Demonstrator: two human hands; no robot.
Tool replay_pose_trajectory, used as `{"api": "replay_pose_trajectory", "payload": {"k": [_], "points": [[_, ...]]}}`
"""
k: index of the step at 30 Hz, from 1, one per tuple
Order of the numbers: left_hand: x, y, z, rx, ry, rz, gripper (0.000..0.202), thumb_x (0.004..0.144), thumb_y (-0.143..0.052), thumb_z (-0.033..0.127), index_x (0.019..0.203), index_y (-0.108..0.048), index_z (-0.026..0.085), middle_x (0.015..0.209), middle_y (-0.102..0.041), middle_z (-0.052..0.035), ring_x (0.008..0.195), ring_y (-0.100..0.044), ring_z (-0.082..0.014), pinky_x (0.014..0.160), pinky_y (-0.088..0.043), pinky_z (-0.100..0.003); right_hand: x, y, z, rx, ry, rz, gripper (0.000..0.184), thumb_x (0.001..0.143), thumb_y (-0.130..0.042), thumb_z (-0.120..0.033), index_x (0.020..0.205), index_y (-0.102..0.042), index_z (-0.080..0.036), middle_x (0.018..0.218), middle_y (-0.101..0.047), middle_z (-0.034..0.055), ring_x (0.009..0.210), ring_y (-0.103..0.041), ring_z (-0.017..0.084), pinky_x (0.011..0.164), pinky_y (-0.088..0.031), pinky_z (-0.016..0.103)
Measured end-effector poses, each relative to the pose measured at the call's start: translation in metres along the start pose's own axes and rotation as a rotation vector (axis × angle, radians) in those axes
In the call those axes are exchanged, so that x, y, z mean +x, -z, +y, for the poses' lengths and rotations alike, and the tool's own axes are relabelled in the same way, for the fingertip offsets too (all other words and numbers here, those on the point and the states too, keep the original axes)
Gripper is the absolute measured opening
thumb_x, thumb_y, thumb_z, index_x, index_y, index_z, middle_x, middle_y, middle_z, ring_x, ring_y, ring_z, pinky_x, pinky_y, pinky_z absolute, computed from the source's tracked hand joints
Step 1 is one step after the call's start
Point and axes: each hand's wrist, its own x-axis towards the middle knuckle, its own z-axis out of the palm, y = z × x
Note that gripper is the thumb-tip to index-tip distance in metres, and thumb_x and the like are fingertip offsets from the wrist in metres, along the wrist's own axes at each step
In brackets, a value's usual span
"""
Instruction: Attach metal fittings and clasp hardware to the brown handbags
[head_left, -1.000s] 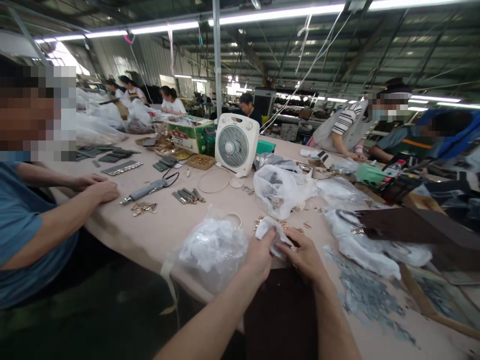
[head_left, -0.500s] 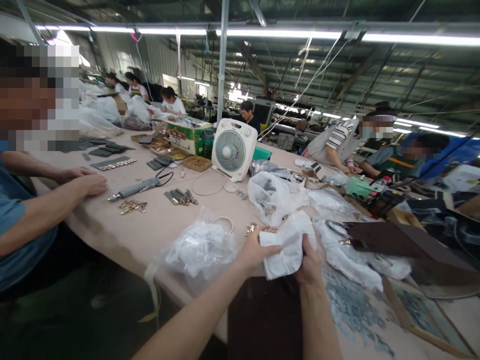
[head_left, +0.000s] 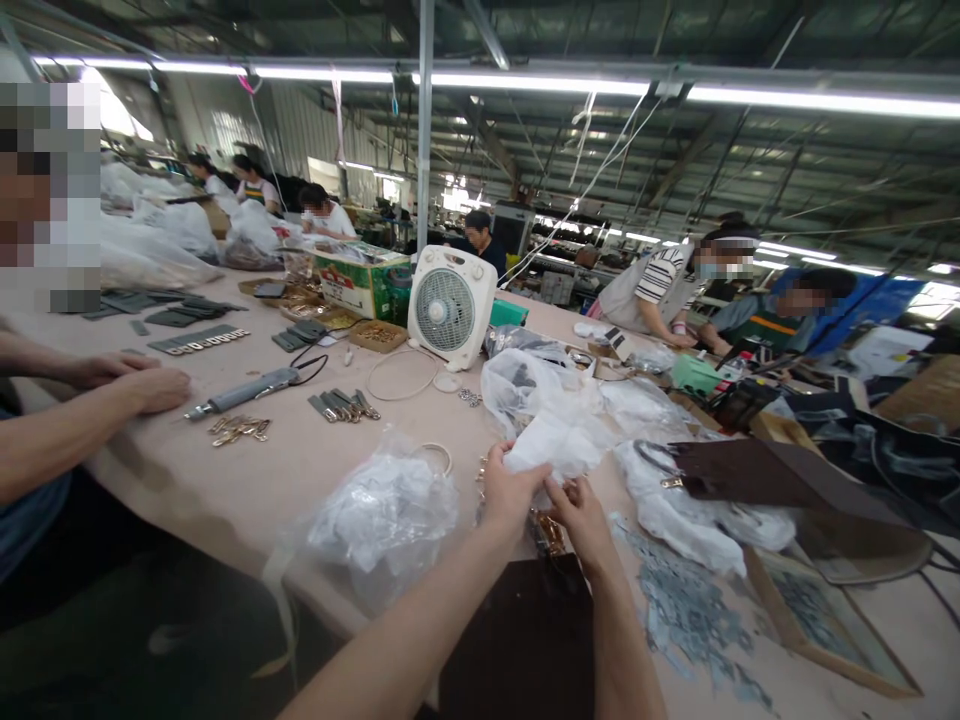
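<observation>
A crumpled white soft sheet [head_left: 559, 445], like thin packing paper or cloth, is pinched between my two hands. My left hand [head_left: 517, 488] grips its near left edge with thumb and fingers closed. Close beside it, my right hand [head_left: 581, 512] is closed on the near right edge, its fingertips almost meeting the left thumb. Just below the hands, gold-coloured metal hardware [head_left: 550, 535] shows. A dark brown leather-like panel [head_left: 525, 640] lies between my forearms at the table's near edge.
Left of my hands is a clear plastic bag [head_left: 382, 510] with white stuffing. A brown handbag [head_left: 750, 475] and grey metal pieces [head_left: 690, 600] lie on the right. Beyond stand a fan [head_left: 452, 308] and a grey power tool [head_left: 244, 390]. A co-worker's hands [head_left: 154, 385] rest at left.
My hands have drawn closer together at the white sheet's near edge, and the sheet now extends away from me. Gold hardware has come into sight below them. The whole view has shifted slightly.
</observation>
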Motion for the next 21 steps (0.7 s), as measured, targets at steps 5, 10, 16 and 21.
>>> {"api": "replay_pose_trajectory", "payload": {"k": [5,10,16,21], "points": [[0.004,-0.005,-0.005,0.206,-0.067,0.011,0.054,0.061,-0.087,0.020,0.110,-0.066,0.018,0.096,-0.072,-0.0048,0.086,-0.067,-0.0217,0.078,-0.052,-0.031,0.002,-0.007,0.002,-0.220,0.018,0.139,0.049,0.082,-0.068,-0.065,0.092,-0.071,-0.017,0.079,-0.074,0.0065,0.070,-0.070,0.025,0.063,-0.056,0.034],[0.009,-0.003,-0.005,0.461,-0.227,0.006,0.033,0.071,-0.083,0.030,0.101,-0.074,0.019,0.106,-0.067,-0.0089,0.104,-0.063,-0.0276,0.098,-0.046,-0.040,0.004,0.003,0.003,-0.325,0.109,0.246,0.039,0.085,-0.061,-0.056,0.085,-0.070,-0.018,0.074,-0.072,0.0048,0.066,-0.067,0.023,0.061,-0.051,0.031],[0.010,-0.013,-0.002,0.412,-0.248,-0.081,0.027,0.089,-0.064,0.043,0.097,-0.075,0.020,0.114,-0.068,-0.0109,0.111,-0.062,-0.0268,0.105,-0.042,-0.038,0.006,-0.003,0.005,-0.296,0.149,0.260,0.049,0.079,-0.073,-0.065,0.083,-0.070,-0.016,0.070,-0.068,0.0030,0.067,-0.059,0.020,0.063,-0.049,0.030],[0.030,-0.018,-0.001,0.359,-0.202,-0.143,0.037,0.094,-0.054,0.050,0.093,-0.073,0.018,0.099,-0.074,-0.0091,0.098,-0.064,-0.0257,0.090,-0.046,-0.035,0.019,0.011,0.025,-0.076,0.177,0.465,0.044,0.082,-0.070,-0.056,0.091,-0.074,-0.013,0.085,-0.077,0.0085,0.079,-0.068,0.024,0.071,-0.056,0.034]]}}
